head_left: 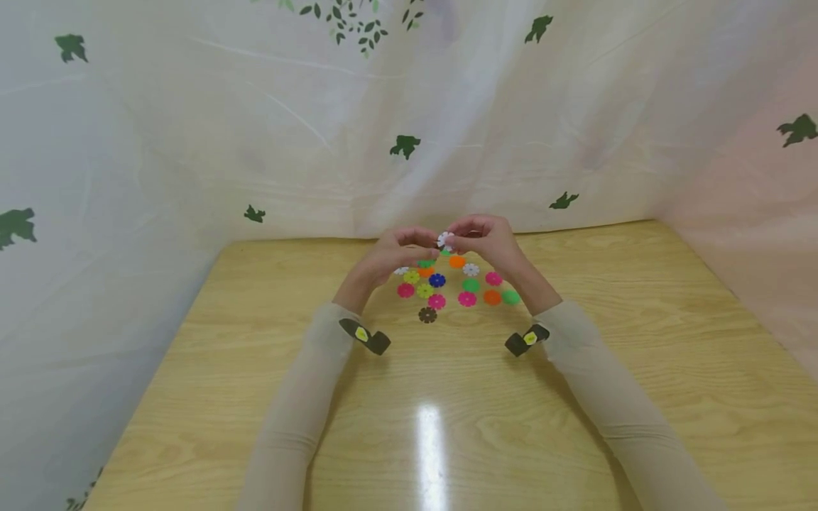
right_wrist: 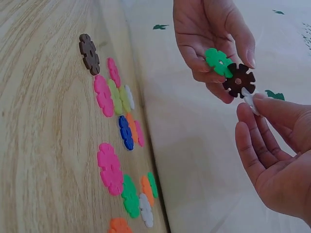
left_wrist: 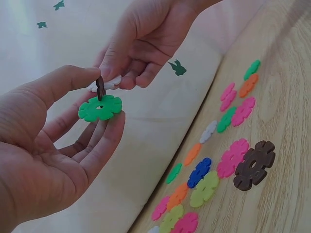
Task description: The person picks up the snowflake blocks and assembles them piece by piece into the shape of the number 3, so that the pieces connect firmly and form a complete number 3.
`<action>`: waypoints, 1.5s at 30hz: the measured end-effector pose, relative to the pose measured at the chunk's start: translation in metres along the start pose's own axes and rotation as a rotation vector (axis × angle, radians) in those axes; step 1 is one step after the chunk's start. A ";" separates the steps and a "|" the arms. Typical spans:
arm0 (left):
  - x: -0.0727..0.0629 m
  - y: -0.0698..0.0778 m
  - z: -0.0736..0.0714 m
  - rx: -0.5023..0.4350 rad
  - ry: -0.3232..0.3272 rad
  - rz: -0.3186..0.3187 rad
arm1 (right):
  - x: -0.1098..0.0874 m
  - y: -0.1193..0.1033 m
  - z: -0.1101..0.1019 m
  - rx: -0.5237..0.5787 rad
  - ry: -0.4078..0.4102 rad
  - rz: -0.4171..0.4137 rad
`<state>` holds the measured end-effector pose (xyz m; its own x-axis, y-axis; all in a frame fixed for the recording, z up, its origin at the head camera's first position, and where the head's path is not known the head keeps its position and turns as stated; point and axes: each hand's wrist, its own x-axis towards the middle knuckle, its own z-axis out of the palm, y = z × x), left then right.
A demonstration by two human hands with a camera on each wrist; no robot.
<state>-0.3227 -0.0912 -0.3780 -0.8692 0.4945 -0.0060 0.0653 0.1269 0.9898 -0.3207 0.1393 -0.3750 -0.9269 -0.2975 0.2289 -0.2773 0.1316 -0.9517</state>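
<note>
Above the far part of the table, my left hand (head_left: pixel 395 254) pinches a green snowflake disc (left_wrist: pixel 100 108) and a brown snowflake disc (right_wrist: pixel 239 80) that stands crosswise in it. From the other side my right hand (head_left: pixel 488 240) pinches a white snowflake disc (head_left: pixel 445 240) between thumb and fingers. In the right wrist view the white disc's edge meets a notch of the brown one; how deep it sits I cannot tell. Part of the white disc is hidden behind the brown disc and the fingers in the left wrist view.
Below the hands, several loose notched discs lie on the wooden table (head_left: pixel 255 369): pink (head_left: pixel 405 290), blue (head_left: pixel 437 280), orange (head_left: pixel 492 297), yellow (head_left: pixel 424 290), green (head_left: pixel 510 297) and white (head_left: pixel 471 270). A brown disc (head_left: pixel 427 314) lies nearest the front. Behind hangs a pale curtain (head_left: pixel 319 156).
</note>
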 end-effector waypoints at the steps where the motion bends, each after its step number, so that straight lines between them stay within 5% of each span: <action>1: 0.000 0.000 0.000 0.001 -0.002 -0.001 | 0.000 -0.001 0.000 -0.011 -0.004 0.000; 12: -0.001 -0.001 0.000 -0.034 0.008 -0.009 | 0.001 -0.002 -0.004 -0.074 -0.066 0.052; 26: 0.002 -0.002 0.001 -0.112 0.065 -0.043 | 0.000 -0.007 -0.024 -0.247 -0.328 0.157; 32: 0.001 -0.001 0.000 -0.106 0.070 -0.041 | 0.000 0.003 -0.028 -0.351 -0.465 0.150; 45: 0.004 -0.005 -0.001 -0.118 0.039 0.010 | -0.011 0.023 -0.035 -0.457 -0.613 0.072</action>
<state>-0.3270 -0.0904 -0.3824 -0.8872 0.4613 0.0068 0.0175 0.0188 0.9997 -0.3253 0.1785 -0.3924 -0.6777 -0.7269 -0.1114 -0.4223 0.5087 -0.7503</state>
